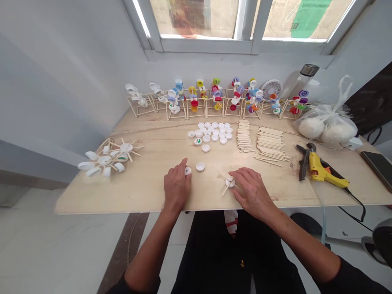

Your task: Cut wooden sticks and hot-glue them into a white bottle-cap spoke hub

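Observation:
My left hand [177, 185] rests on the wooden tabletop [147, 183] with its fingers curled around a white bottle cap [188, 170]. Another white cap [200, 166] lies just to its right. My right hand [251, 190] lies fingers-down on a small piece made of thin wooden sticks stuck to a white cap [229, 182], pressing it onto the table. A cluster of several white caps [211, 132] lies further back in the middle.
Two stacks of wooden sticks [265, 142] lie back right. A yellow glue gun [321, 170] and pliers [303, 161] are at the right, with a phone [378, 165] and a plastic bag [327, 122]. Finished cap-and-stick wheels [107, 157] sit left; a row of coloured models [214, 98] lines the wall.

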The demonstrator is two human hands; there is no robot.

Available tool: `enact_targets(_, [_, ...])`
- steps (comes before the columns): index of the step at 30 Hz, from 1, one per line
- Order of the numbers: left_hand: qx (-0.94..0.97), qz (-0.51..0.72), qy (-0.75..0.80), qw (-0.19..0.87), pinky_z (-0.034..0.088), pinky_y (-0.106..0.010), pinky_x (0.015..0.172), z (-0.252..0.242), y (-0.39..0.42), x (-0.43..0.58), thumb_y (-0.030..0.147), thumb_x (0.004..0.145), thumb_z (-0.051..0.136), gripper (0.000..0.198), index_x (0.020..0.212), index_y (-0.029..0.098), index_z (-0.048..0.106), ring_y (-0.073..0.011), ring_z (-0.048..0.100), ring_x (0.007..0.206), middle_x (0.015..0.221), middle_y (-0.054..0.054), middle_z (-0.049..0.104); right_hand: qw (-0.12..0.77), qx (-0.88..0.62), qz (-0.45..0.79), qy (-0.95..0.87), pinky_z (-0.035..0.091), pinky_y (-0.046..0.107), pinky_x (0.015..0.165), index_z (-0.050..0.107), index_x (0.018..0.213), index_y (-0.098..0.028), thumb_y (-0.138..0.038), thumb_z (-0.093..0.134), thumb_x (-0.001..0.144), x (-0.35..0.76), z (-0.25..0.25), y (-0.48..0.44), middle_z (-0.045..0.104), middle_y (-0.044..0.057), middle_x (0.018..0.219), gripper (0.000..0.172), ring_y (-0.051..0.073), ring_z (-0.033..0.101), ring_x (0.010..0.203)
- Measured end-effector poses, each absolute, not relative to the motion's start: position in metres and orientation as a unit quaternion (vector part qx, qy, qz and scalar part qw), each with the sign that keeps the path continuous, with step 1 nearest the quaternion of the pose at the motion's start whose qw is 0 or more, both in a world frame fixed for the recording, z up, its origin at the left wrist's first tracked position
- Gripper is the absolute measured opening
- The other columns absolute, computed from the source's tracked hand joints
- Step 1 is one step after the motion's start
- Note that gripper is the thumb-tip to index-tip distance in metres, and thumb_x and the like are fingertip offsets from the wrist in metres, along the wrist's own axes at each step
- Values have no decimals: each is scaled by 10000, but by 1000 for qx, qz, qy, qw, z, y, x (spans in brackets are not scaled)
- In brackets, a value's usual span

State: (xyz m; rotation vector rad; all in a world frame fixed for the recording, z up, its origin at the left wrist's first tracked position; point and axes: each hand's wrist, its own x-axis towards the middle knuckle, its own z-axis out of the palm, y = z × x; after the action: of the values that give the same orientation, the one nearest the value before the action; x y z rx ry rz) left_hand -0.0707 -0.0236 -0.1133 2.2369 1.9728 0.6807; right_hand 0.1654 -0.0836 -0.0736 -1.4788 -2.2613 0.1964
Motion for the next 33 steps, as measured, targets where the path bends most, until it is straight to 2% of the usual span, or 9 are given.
enact_targets(6, [721, 328, 606, 76, 444, -384, 891, -108, -7, -62, 157, 829, 383, 491, 1319, 180, 384, -231, 531, 1072, 1234, -116, 532, 220, -542, 59, -809, 368, 455, 956, 480, 1235, -182, -136, 519, 787, 166, -76, -85, 588, 97, 1165, 451, 274, 439, 1173])
enact_targets(10, [770, 278, 573, 28, 360, -467, 982, -106, -14, -54, 230, 809, 480, 382, 1187, 203, 527, -299, 407, 1223, 1260, -124, 515, 209, -536, 58, -816, 358, 459, 966, 459, 1266, -185, -138, 535, 776, 166, -77, -83, 586, 97, 1180, 498, 279, 416, 1205])
enact_targets(13, [801, 218, 558, -1, 311, -540, 980, -106, -15, -49, 238, 787, 529, 307, 1085, 221, 598, -360, 316, 1287, 1315, -128, 482, 201, -526, 63, -824, 341, 460, 977, 448, 1280, -181, -129, 549, 767, 163, -75, -80, 592, 97, 1180, 525, 281, 405, 1219])
enact_targets(17, [809, 207, 550, -19, 292, -557, 972, -106, -17, -49, 226, 792, 524, 221, 982, 214, 636, -371, 308, 1290, 1295, -129, 509, 191, -523, 62, -828, 316, 484, 980, 436, 1291, -190, -110, 557, 757, 159, -75, -75, 616, 103, 1144, 554, 285, 419, 1214])
enact_targets(23, [786, 295, 544, -16, 301, -496, 986, -96, -45, -45, 208, 823, 503, 227, 1020, 191, 615, -317, 382, 1242, 1190, -127, 582, 185, -525, 59, -829, 278, 501, 1001, 419, 1309, -182, -78, 530, 757, 157, -83, -69, 651, 101, 1069, 572, 271, 464, 1166])
enact_targets(28, [797, 334, 499, 69, 323, -424, 942, -91, -73, -22, 243, 826, 547, 138, 937, 202, 619, -250, 509, 1058, 965, -66, 665, 188, -521, 64, -830, 270, 496, 1020, 417, 1317, -168, -81, 500, 769, 159, -78, -72, 625, 103, 1132, 562, 267, 436, 1199])
enact_targets(33, [805, 312, 493, 110, 307, -401, 866, -99, -81, -6, 284, 816, 567, 130, 904, 206, 622, -216, 544, 874, 814, -38, 664, 232, -527, 44, -816, 315, 486, 1004, 431, 1310, -199, -138, 497, 789, 192, -57, -88, 595, 91, 1190, 529, 262, 448, 1200])
